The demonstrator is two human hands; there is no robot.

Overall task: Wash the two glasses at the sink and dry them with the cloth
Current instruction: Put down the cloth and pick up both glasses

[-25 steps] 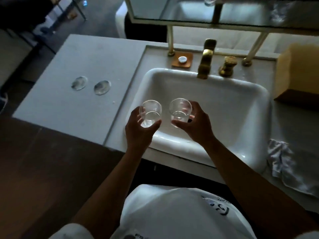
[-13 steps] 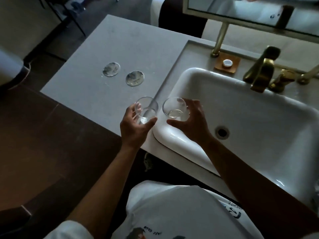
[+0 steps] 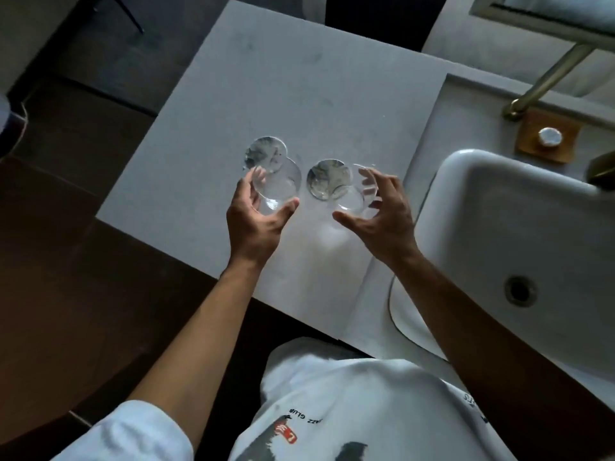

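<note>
two hands (image 3: 254,224) (image 3: 382,214) each grip a glass (image 3: 278,186) (image 3: 357,191) above round coasters (image 3: 266,154).

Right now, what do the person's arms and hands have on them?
Both forearms are bare, and the left hand and right hand wear no gloves, rings or watch that I can see. A short white sleeve covers the left upper arm, part of a white printed T-shirt.

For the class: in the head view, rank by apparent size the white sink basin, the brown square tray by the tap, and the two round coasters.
1. White sink basin, cropped, plainly largest.
2. Brown square tray.
3. Left round coaster and right round coaster: alike, unranked; glasses overlap both.
</note>
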